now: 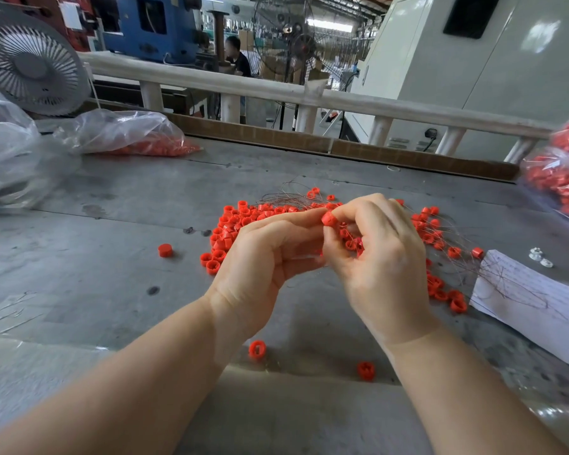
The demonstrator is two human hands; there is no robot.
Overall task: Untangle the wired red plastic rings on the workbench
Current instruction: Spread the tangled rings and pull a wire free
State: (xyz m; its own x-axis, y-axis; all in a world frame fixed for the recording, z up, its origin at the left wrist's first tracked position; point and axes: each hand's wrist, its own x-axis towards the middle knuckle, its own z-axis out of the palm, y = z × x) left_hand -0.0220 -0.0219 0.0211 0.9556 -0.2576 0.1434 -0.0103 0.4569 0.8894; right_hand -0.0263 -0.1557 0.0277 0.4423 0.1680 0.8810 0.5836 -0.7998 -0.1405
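Fingertips of both my hands meet on one red ring [328, 219], held up above the grey workbench [112, 244]. Starting far out to the left of my fingers, a clear plastic bag [125, 134] with red pieces inside lies near the bench's back edge, and a lone red cap [165, 250] sits on the bench well apart from everything. My left hand [263, 261] has its fingers curled inward, thumb and forefinger pinching the ring from the left. Behind and under my fingers spreads the pile of red rings [240, 224], with thin wires [286, 195] running out of it toward the back. My right hand [378, 254] closes on the same ring from the right, and its curled fingers hold a small bunch of wired rings [350, 239] against the palm; how the wires run through them I cannot quite make out. Nearer me than my fingers, two loose rings [256, 349] lie on the bench. To the right, a white paper sheet [532, 300] lies under some wires, and another bag of red rings [562, 182] sits at the edge.
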